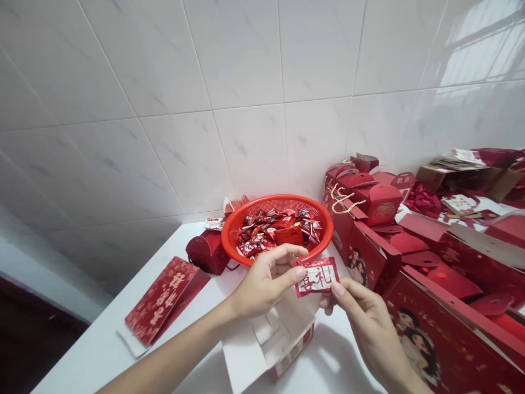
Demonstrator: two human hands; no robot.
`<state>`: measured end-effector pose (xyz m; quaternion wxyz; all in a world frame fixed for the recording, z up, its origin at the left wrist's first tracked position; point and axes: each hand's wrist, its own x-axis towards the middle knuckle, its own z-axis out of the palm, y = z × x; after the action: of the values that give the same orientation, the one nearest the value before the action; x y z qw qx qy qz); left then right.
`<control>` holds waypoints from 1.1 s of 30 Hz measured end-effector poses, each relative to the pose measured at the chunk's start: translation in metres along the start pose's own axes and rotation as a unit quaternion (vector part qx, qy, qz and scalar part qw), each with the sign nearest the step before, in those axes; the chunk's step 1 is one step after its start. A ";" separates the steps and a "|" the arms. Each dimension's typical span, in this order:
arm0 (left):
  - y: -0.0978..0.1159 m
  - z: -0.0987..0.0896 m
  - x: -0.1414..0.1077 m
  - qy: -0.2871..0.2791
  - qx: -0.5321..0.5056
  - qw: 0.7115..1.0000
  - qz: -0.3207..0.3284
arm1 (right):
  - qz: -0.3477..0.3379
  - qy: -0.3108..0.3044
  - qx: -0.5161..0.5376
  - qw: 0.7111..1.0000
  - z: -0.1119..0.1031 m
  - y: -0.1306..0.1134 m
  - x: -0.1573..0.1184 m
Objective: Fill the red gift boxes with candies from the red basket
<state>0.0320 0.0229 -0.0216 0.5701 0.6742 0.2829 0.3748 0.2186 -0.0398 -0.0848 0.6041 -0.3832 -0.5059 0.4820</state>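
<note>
A wrapped candy packet [318, 277], red-edged with white panels and red characters, is held up between both hands. My left hand [270, 276] pinches its left end between thumb and fingers. At the lower right corner, the thumb and fingers of my right hand [361, 309] grip the same packet. Below them stands an open box [246, 355], white inside with a red printed outer side; part of it is hidden by my left hand. Just beyond the hands is a red plastic basket [328, 232] full of small red candy packets [262, 232].
A folded red carton [164, 301] lies on the white table [118, 350] at left. A dark red box [209, 251] sits beside the basket. Red gift bags [455, 334] and small red boxes [377, 200] crowd the right side. The tiled wall [246, 148] rises behind.
</note>
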 end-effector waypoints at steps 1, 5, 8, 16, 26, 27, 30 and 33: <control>0.000 0.000 0.001 0.000 0.002 1.000 0.001 | -0.002 -0.001 -0.002 1.000 0.000 -0.001 0.000; 0.001 0.001 0.001 0.001 -0.005 1.000 -0.004 | -0.006 -0.005 -0.002 1.000 0.001 -0.002 0.000; 0.002 0.002 0.001 0.003 -0.007 1.000 -0.007 | -0.010 -0.009 0.010 1.000 0.002 -0.002 0.000; 0.003 0.003 0.002 -0.001 -0.006 1.000 -0.008 | -0.013 -0.016 0.023 1.000 0.001 -0.001 0.000; 0.002 0.003 0.003 0.007 0.012 1.000 -0.001 | -0.021 -0.021 0.035 0.999 0.003 -0.002 0.000; 0.002 0.003 0.003 0.007 0.012 1.000 0.000 | -0.021 -0.021 0.035 0.999 0.003 -0.003 0.000; 0.003 0.004 0.003 0.006 0.015 1.000 0.000 | -0.022 -0.019 0.030 0.999 0.003 -0.003 0.000; 0.002 0.003 0.003 0.004 0.017 1.000 0.001 | -0.029 -0.013 0.018 0.999 0.003 -0.004 -0.001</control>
<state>0.0363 0.0232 -0.0196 0.5572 0.6827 0.2910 0.3725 0.2161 -0.0417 -0.0802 0.6178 -0.3510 -0.5156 0.4788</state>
